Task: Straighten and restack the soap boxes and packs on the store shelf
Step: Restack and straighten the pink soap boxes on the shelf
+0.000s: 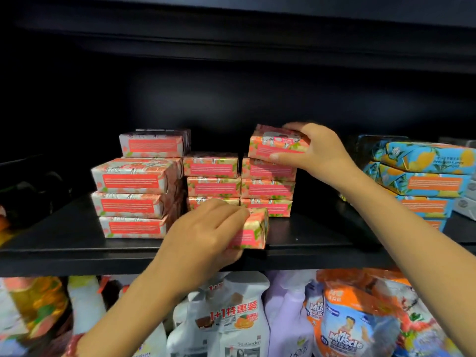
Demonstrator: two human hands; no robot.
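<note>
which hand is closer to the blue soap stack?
Right. The right hand grips the top pink box of the stack beside the blue soap stack. The left hand holds a pink box lower, farther left.

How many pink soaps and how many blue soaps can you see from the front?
Pink soaps: 12
Blue soaps: 4 showing in front; more may hide behind
Total: 16
</note>
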